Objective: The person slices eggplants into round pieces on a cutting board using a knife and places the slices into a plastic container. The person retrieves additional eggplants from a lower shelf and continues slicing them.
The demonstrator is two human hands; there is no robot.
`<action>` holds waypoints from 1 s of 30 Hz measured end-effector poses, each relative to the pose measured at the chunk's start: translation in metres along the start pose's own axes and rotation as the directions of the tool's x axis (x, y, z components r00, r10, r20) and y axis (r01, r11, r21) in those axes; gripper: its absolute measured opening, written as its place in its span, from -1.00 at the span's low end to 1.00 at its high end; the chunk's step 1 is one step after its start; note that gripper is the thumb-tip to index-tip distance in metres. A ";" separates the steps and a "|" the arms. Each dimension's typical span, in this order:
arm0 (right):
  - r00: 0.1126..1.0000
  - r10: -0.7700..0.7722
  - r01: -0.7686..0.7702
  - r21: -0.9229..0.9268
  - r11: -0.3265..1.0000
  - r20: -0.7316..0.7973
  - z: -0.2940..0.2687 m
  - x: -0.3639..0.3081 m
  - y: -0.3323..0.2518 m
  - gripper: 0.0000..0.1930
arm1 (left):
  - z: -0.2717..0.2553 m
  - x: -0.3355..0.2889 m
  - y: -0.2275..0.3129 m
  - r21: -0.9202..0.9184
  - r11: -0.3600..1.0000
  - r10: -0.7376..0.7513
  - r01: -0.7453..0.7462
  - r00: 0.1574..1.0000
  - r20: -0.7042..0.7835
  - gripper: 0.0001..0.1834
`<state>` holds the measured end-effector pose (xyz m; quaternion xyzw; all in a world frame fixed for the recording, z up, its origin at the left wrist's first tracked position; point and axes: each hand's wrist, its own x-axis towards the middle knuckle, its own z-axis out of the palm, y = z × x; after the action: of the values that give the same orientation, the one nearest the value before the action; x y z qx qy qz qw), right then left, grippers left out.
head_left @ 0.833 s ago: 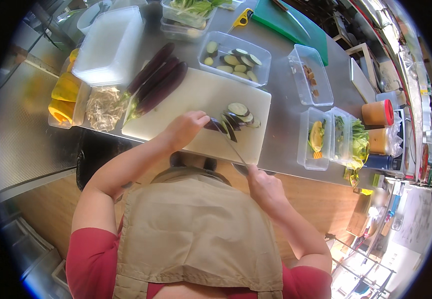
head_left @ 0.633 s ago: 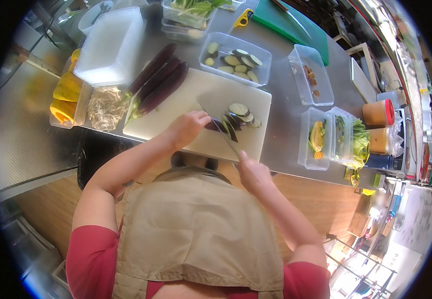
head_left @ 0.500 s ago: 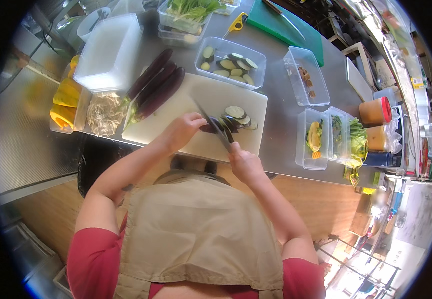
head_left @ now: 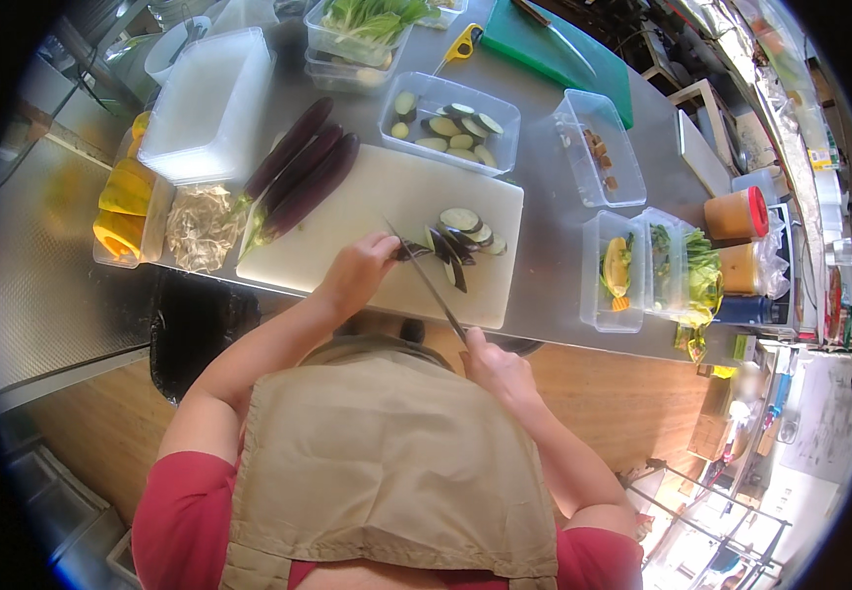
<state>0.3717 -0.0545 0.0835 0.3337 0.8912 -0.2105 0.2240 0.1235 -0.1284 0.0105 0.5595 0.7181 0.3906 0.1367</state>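
My right hand [head_left: 501,368] is closed round the handle of a kitchen knife [head_left: 435,292]. The blade slants up and left over the white cutting board [head_left: 396,187], beside a short dark eggplant piece [head_left: 410,252]. That piece is pinched in the fingers of my left hand [head_left: 364,267], at the blade's left. To the right of the blade, several eggplant slices [head_left: 461,220] lie overlapped, some with pale faces up and some showing dark skin. Whole purple eggplants [head_left: 310,183] rest side by side on the board's left part.
Behind the board stands a clear tub [head_left: 507,157] of eggplant slices. A covered whitish container [head_left: 207,103] and yellow peppers [head_left: 127,202] are at left. A green board [head_left: 549,59] with another knife [head_left: 568,49] lies at the back; vegetable tubs [head_left: 589,295] stand at right.
The knife and my right hand have drawn back toward me and slightly right. The cut slices beside the blade have spread a little. My left hand keeps its pinch on the eggplant piece.
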 end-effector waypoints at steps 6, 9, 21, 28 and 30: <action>0.988 -0.066 0.075 0.067 0.995 -0.138 0.009 0.047 -0.020 -0.76 | 0.005 0.002 -0.003 -0.004 1.000 0.011 -0.011 1.000 -0.009 -0.69; 0.984 -0.084 0.106 0.131 0.986 -0.160 0.007 0.055 -0.012 -0.74 | 0.008 0.001 0.004 0.034 0.999 -0.013 0.014 1.000 -0.025 -0.68; 0.902 0.199 0.145 0.702 0.697 -0.383 0.017 -0.016 0.049 -0.81 | -0.173 -0.120 0.001 0.353 0.779 -0.429 0.518 0.851 -0.304 -0.40; 0.885 0.419 -0.007 0.894 0.449 -0.204 0.066 0.000 0.099 -0.70 | 0.020 0.006 0.013 0.345 0.932 0.056 -0.107 0.987 0.152 0.16; 0.889 0.411 -0.040 0.858 0.513 -0.204 0.061 0.004 0.093 -0.63 | 0.047 0.038 0.017 0.314 0.926 0.162 -0.211 0.971 0.176 0.18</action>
<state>0.4487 -0.0206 0.0112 0.5487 0.6546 -0.5072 -0.1147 0.1525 -0.0737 0.0012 0.6676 0.7048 0.2335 0.0558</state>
